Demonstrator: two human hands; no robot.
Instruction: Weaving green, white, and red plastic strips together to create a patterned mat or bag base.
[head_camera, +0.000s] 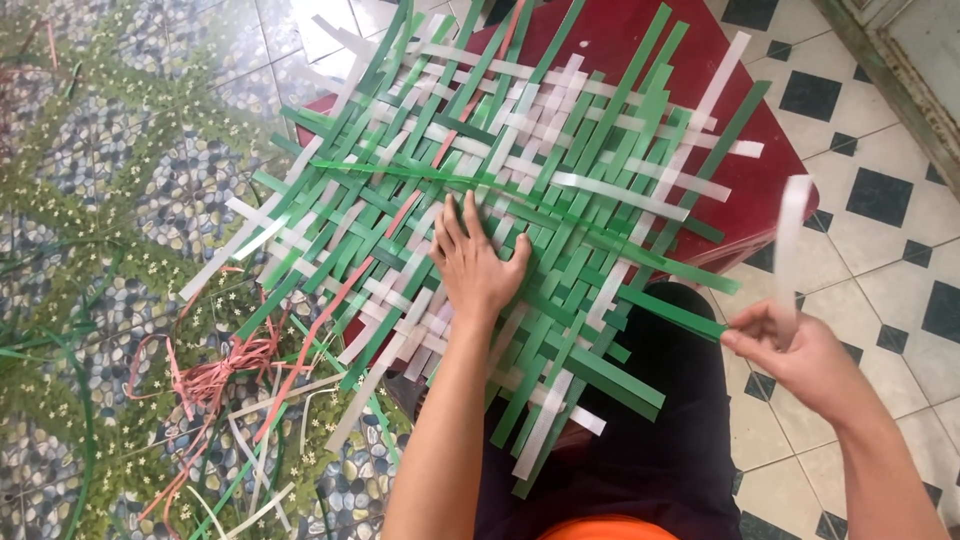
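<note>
A woven mat (520, 190) of green and white plastic strips, with a few pink ones, lies across a dark red stool (640, 40). My left hand (475, 262) rests flat on the mat near its middle, fingers spread, pressing it down. My right hand (800, 355) is off the mat's right edge, pinching the end of a green strip (560, 205) that runs leftward across the weave, along with a white strip (790, 245) that stands up from the fingers. Loose strip ends stick out around all the mat's edges.
Loose pink, white and green strips (230, 400) lie tangled on the pebble-pattern floor at lower left. White tiles with dark diamonds (880, 190) cover the floor on the right. My legs in dark trousers (640, 440) are under the mat's near edge.
</note>
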